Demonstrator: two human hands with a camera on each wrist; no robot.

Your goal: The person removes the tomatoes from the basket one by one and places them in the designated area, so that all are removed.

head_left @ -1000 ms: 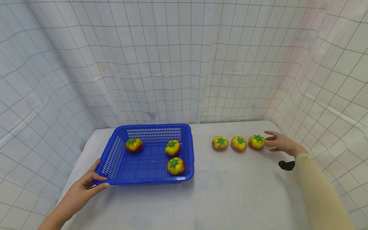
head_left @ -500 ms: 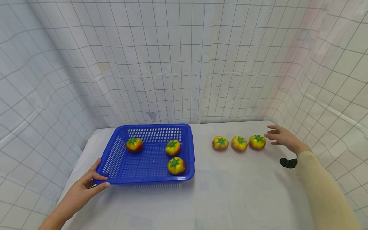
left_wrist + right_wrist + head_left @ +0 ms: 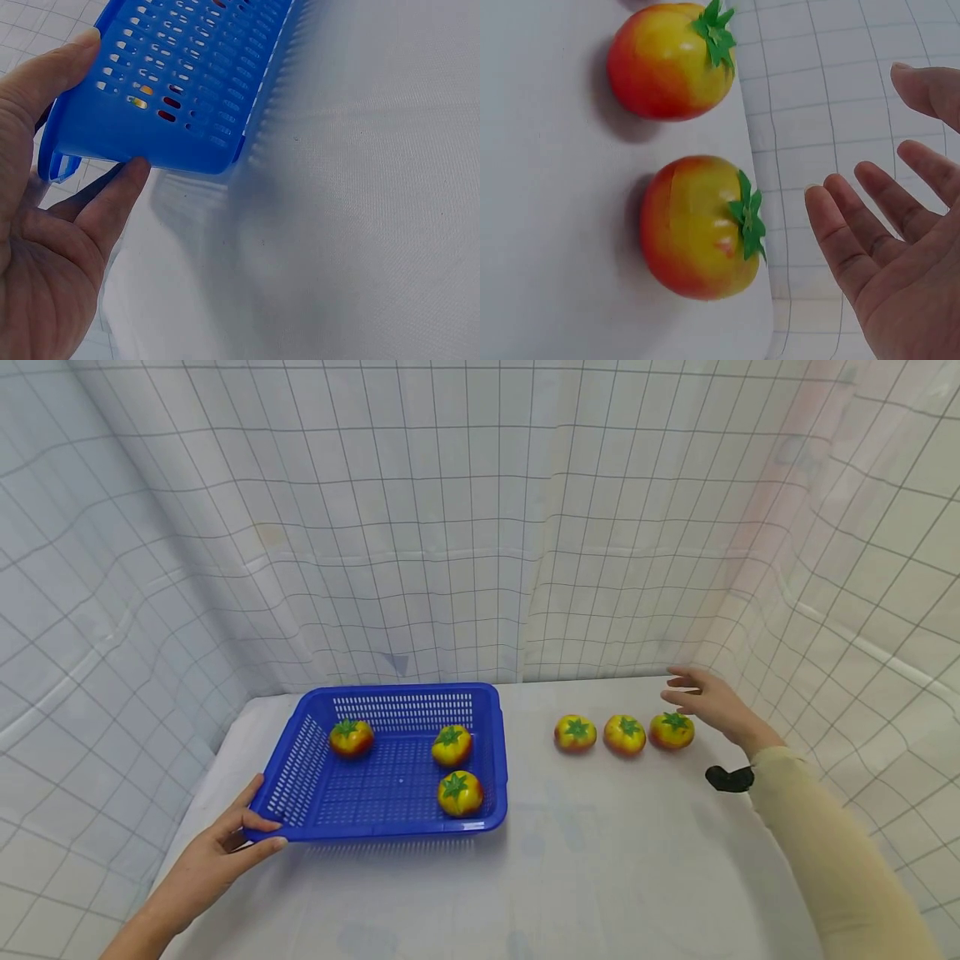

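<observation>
My left hand (image 3: 213, 852) holds the near left corner of a blue plastic basket (image 3: 382, 797), with thumb and fingers on either side of its rim in the left wrist view. Inside the basket lie three yellow-red tomatoes with green leafy tops: one tomato (image 3: 351, 739) at the left, another (image 3: 452, 746) at the right and a third (image 3: 461, 794) at the near right. My right hand (image 3: 712, 702) is raised just beyond the rightmost tomato (image 3: 701, 229) of a row on the table. Its fingers are spread and apart from that tomato, holding nothing.
In the row on the table are also a middle tomato (image 3: 624, 736) and a left tomato (image 3: 575, 734), right of the basket. A white cloth covers the table (image 3: 600, 860). Grid-patterned curtains (image 3: 450, 527) stand behind and on both sides.
My right hand first draws slightly right, away from the rightmost tomato, then shifts left and farther back, over beyond it. My left hand, the basket and the tomatoes stay in place.
</observation>
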